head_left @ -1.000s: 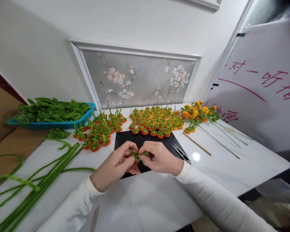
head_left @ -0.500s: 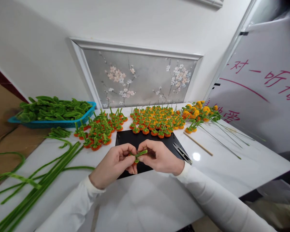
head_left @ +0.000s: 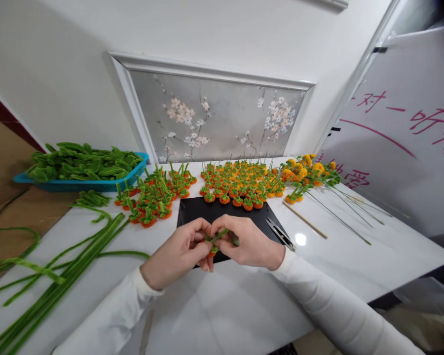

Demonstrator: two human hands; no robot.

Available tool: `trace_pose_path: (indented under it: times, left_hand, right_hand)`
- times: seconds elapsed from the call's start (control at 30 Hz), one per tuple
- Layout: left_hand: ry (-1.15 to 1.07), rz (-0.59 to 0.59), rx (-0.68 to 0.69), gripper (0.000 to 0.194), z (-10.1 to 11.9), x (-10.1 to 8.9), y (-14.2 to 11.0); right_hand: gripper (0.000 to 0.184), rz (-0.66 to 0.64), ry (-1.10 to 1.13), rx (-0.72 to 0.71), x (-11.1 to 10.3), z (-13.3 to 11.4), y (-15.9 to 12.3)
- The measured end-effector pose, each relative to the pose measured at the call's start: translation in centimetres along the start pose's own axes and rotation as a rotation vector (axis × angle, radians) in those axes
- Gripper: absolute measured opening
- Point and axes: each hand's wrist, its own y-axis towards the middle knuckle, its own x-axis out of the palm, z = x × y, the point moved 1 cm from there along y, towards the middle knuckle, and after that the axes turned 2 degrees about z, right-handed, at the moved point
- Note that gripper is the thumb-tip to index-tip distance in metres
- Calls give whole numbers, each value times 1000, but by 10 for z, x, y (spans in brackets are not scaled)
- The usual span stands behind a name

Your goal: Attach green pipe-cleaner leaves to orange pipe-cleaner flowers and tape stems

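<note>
Orange flower piece (head_left: 212, 252), green on top: held at or above the near part of the black mat (head_left: 194, 212); height hard to judge. Pinched between thumb and fingers of the left hand (head_left: 181, 251), likely to steady so small a head. Also pinched: green strip (head_left: 220, 234), between thumb and forefinger of the right hand (head_left: 246, 241), probably for fine control close in. Remaining fingers curled; exact contact hidden. Just right of that hand: snips (head_left: 282, 235) across the mat's edge, presumably for easy reach. Beyond, reaching onto the mat's far edge: many similar flower heads (head_left: 240, 183), stalks up, apparently set face-down to stand stably. To the left: second cluster (head_left: 153, 199), perhaps sorted apart. Farther left: long green strips (head_left: 68, 276) in a loose bundle; blue basket (head_left: 77, 186) heaped with green leaves (head_left: 85, 163), seemingly to contain loose stock. To the right: wooden stick (head_left: 305, 220) and yellow flowers (head_left: 307, 171) on long stems, laid flat, possibly too tall for standing.
</note>
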Motion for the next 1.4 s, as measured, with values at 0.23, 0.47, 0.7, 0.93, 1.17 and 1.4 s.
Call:
trace_pose_path:
  times: [0.23,0.47,0.7,0.93,1.17,1.4]
  left_hand:
    - [28,7,26,29,-4,3,-3]
    - [-40,-101,-76,28,5,-8,-8]
    - [24,52,130,30,-4,-9,-5]
    - [-349,34,-173,28,-3,-3,-1]
    - [-239,58,-71,30,-1,-6,-2]
    - [-373,47,-166,28,-4,-5,1]
  right_hand:
    - [12,-7,-70,-84,-3,0,0]
    - [18,49,-100,-170,-5,1,-2]
    - [15,121,-92,-114,-4,4,0]
    - [20,45,-156,-158,-6,2,-2]
    - [19,55,-259,-144,-6,5,-3]
    - [19,56,-274,-141,-7,5,-3]
